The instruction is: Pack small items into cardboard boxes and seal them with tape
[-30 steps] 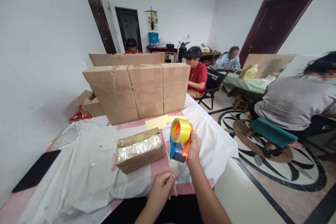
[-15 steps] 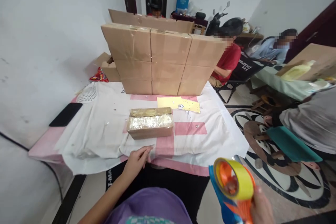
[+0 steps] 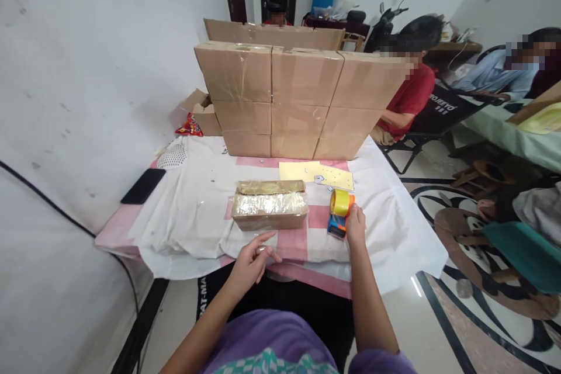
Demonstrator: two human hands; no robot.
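My right hand (image 3: pixel 356 223) grips a tape dispenser (image 3: pixel 337 224), orange and blue with a roll of yellow tape (image 3: pixel 339 202) on it, at the right part of the table. To its left lies a small cardboard box (image 3: pixel 270 210), its top covered with shiny clear tape. Just in front of that box, near the table edge, is my left hand (image 3: pixel 254 257). Its fingers are apart and I see nothing held in them. A yellow sheet (image 3: pixel 307 172) with small paper scraps lies behind the dispenser.
Stacked cardboard boxes (image 3: pixel 298 102) form a wall at the table's back. A black phone (image 3: pixel 142 186), a white perforated object (image 3: pixel 172 156) and a red snack bag (image 3: pixel 189 125) lie left. A person in red (image 3: pixel 409 96) sits beyond the right side; others sit farther off.
My right hand has brought the tape dispenser from low at the right up and inward to the table. My left hand's fingers have spread. The view has turned slightly left.
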